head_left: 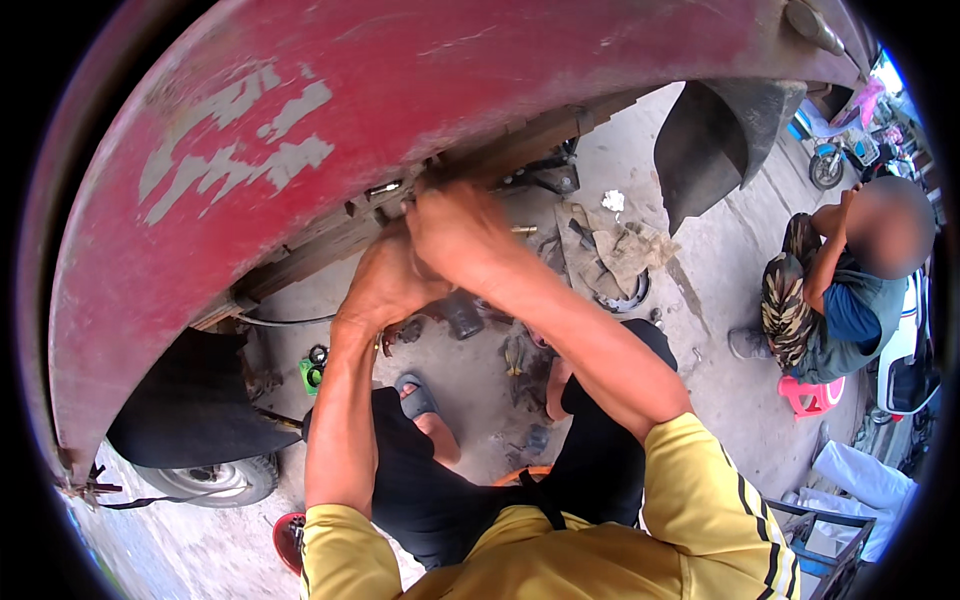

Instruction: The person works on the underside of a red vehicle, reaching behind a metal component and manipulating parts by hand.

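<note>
Head view.

Right hand (455, 232): curled, blurred, overlapping the left; raised to the rusty layered metal bar (530, 148). Fingertips hidden; whether they pinch anything cannot be told.

Left hand (385, 285): bent at the wrist, below and beside the right; fingers largely covered, grip cannot be told.

Work piece: the bar, running slantwise beneath the scraped red panel (420, 60). A shiny metal fitting (383, 188) sits just left of the right hand; a brass-coloured rod end (523, 230) shows to its right.

Step, by judgement: two-handed work on a small part at the bar; fitting or loosening, undetermined. Next move seems to call for a firm hold by one hand while the other works the part.

Containers: green pack (308, 380), black rings on or in it, which is unclear. Dark cylinder (463, 316) on the ground below the hands; contents not visible. Red dish-like item (287, 545), lower left, partly behind the sleeve; dark interior, contents indistinct.
</note>
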### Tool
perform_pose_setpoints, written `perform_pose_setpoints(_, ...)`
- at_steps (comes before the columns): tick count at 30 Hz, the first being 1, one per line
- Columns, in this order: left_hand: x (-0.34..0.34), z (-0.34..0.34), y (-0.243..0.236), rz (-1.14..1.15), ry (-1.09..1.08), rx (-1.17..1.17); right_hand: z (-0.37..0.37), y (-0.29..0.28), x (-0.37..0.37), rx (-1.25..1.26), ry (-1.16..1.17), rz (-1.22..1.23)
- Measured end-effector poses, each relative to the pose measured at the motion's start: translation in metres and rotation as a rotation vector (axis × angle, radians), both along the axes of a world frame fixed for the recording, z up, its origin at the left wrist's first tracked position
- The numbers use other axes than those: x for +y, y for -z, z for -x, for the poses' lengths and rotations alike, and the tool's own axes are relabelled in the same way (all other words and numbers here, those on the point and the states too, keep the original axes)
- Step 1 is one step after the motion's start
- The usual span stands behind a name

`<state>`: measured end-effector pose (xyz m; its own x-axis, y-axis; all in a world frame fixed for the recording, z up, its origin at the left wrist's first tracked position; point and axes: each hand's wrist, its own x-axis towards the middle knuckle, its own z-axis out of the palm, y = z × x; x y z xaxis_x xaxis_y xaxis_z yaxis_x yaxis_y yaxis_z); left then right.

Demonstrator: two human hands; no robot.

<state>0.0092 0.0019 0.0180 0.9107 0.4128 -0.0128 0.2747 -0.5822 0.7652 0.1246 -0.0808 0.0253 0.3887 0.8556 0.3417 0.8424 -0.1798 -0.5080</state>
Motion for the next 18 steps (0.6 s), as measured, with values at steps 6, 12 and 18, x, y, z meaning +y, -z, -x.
perform_pose_setpoints(6,0.018,0.009,0.042,-0.012,0.011,-0.126,0.019,0.021,0.014,-0.257,-0.142,-0.204)
perform_pose_setpoints(12,0.012,0.011,0.019,0.006,0.058,-0.039,0.016,0.000,0.008,-0.104,-0.102,-0.027)
perform_pose_setpoints(18,0.020,0.013,0.025,0.172,0.028,-0.023,0.019,0.013,0.009,-0.195,-0.164,-0.018)
